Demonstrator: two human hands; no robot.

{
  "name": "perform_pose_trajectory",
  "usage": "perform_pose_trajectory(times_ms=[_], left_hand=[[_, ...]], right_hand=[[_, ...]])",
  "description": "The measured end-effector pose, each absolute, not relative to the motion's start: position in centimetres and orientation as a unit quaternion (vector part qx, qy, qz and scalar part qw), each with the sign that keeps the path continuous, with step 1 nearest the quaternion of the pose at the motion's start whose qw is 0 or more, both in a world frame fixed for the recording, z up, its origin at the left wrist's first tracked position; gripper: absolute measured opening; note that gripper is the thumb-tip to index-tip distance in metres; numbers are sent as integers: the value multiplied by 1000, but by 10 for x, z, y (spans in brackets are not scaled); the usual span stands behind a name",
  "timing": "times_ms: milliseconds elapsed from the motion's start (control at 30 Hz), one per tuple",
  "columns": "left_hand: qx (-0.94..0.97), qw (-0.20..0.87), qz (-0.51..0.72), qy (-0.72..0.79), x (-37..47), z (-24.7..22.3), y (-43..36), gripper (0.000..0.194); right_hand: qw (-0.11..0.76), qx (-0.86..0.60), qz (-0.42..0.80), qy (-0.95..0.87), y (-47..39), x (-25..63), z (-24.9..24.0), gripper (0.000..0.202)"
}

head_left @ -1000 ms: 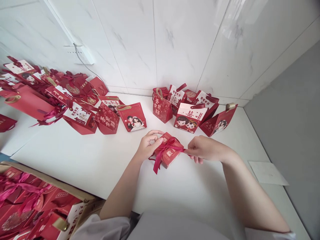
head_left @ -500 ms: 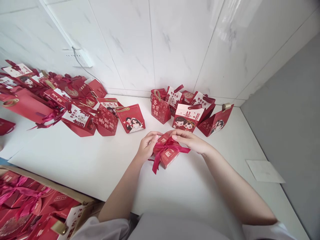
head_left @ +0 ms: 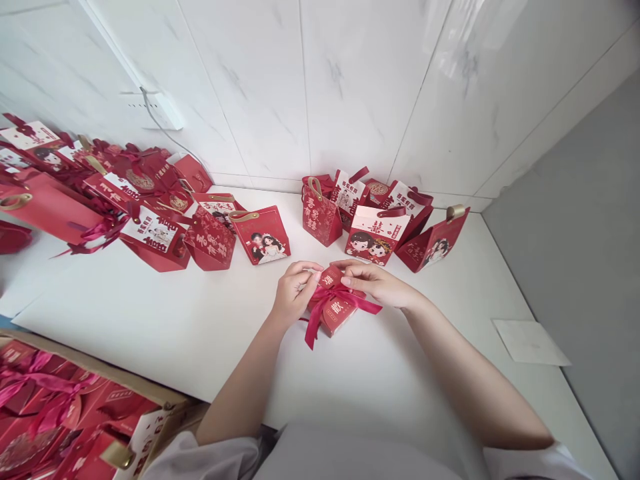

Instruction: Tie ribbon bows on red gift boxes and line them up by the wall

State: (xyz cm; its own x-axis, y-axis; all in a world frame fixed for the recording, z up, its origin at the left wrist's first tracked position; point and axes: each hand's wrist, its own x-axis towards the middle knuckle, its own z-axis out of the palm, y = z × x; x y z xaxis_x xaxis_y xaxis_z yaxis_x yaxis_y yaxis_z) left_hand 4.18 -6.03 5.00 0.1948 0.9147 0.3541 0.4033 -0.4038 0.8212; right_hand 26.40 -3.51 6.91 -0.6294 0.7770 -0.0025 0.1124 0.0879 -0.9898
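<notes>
A small red gift box [head_left: 338, 308] with pale printed characters lies on the white table in front of me. A dark pink ribbon [head_left: 327, 297] is tied round it in a bow, its tails hanging to either side. My left hand [head_left: 296, 291] pinches the box's far left edge between thumb and fingers. On the far right side my right hand [head_left: 373, 283] grips it, thumb on top near the bow. The fingertips behind the box are partly hidden.
Several red gift boxes [head_left: 373, 243] stand behind my hands against the tiled wall. More gift boxes [head_left: 207, 240] crowd the left. At lower left a cardboard carton [head_left: 173, 399] holds ribboned red boxes. A white card [head_left: 530, 342] lies at the table's right edge.
My right hand has shifted slightly left along the box, its thumb nearer the bow. The left hand has barely moved, and the box stays in place.
</notes>
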Motion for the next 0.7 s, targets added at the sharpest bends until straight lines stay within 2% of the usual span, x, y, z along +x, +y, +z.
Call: perform_pose_trajectory(times_ms=[333, 700], left_hand=[[703, 300, 438, 474, 42, 52, -61, 38], [717, 281, 434, 468, 46, 51, -63, 44]], right_hand=[[284, -327, 572, -696, -34, 268, 68, 34], [285, -307, 612, -671, -30, 268, 60, 37]])
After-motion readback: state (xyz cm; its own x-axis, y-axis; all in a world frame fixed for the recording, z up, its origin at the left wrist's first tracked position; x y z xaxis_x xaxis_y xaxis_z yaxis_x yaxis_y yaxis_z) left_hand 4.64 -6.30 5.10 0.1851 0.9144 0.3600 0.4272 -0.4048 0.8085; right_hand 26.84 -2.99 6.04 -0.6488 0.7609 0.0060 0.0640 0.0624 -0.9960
